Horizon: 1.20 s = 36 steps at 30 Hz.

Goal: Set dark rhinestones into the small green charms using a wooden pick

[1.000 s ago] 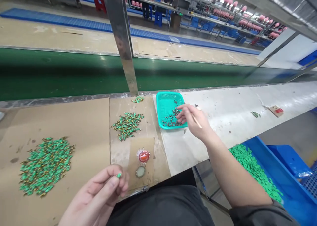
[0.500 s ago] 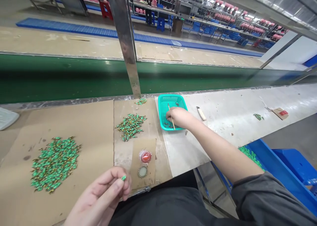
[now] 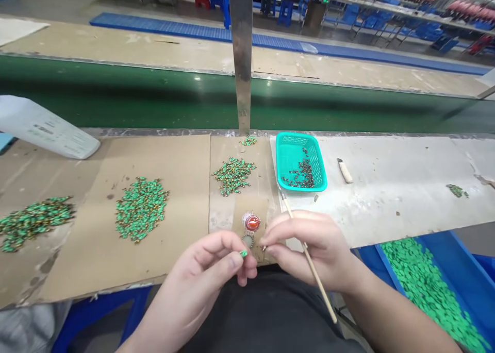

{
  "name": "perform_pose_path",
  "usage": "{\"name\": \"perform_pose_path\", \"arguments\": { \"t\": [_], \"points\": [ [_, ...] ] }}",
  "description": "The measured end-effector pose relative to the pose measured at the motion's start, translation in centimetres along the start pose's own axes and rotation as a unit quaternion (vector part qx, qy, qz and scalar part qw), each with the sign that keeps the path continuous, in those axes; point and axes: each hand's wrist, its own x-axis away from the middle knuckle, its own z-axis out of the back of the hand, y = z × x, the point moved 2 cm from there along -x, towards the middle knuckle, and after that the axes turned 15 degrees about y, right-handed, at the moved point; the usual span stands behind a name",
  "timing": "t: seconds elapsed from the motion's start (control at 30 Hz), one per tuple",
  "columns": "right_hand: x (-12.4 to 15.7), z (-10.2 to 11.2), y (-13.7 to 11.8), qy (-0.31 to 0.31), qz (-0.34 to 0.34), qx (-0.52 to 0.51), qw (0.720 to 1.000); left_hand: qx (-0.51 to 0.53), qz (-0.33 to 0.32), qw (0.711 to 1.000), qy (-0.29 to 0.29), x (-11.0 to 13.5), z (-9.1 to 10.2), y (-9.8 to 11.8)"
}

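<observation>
Between the thumb and fingers of my left hand (image 3: 211, 270) is a small green piece (image 3: 243, 253). My right hand (image 3: 309, 247) is close beside it, with a thin wooden-handled brush (image 3: 320, 283) lying across its fingers. Its thumb and forefinger also pinch a tiny dark part (image 3: 264, 248), too small to name. Just beyond the hands are a round dish of red liquid (image 3: 252, 222) and a round pale dish (image 3: 248, 240), partly hidden by my fingers. A turquoise basket (image 3: 281, 160) holds many tiny dark parts (image 3: 305, 173).
Piles of green-and-brown pieces (image 3: 141, 208) lie on the cardboard (image 3: 185, 188) at left and centre. A utility knife (image 3: 345, 171) lies right of the basket. A blue bin (image 3: 450, 260) of green pieces stands below right. A metal post (image 3: 242, 59) rises behind the table.
My right hand has come out of the basket toward my left hand, bringing the brush and a tiny dark part. My left hand still pinches the green piece. The view has swung left.
</observation>
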Motion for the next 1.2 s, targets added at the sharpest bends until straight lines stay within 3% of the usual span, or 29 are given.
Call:
{"name": "perform_pose_path", "arguments": {
  "t": [0.17, 0.77, 1.2],
  "points": [
    [0.7, -1.2, -0.7, 0.027, -0.003, 0.001, 1.0, -0.001, -0.005, 1.0, -0.016, 0.4, -0.2, 0.0],
    [0.9, -1.7, -0.7, -0.003, 0.023, -0.003, 1.0, 0.009, 0.003, 1.0, -0.023, 0.6, 0.2, -0.5],
    [1.4, -1.6, -0.6, -0.008, 0.099, 0.048, 0.994, -0.055, -0.016, 0.998, 0.009, 0.9, 0.4, -0.4]
  ]
}}
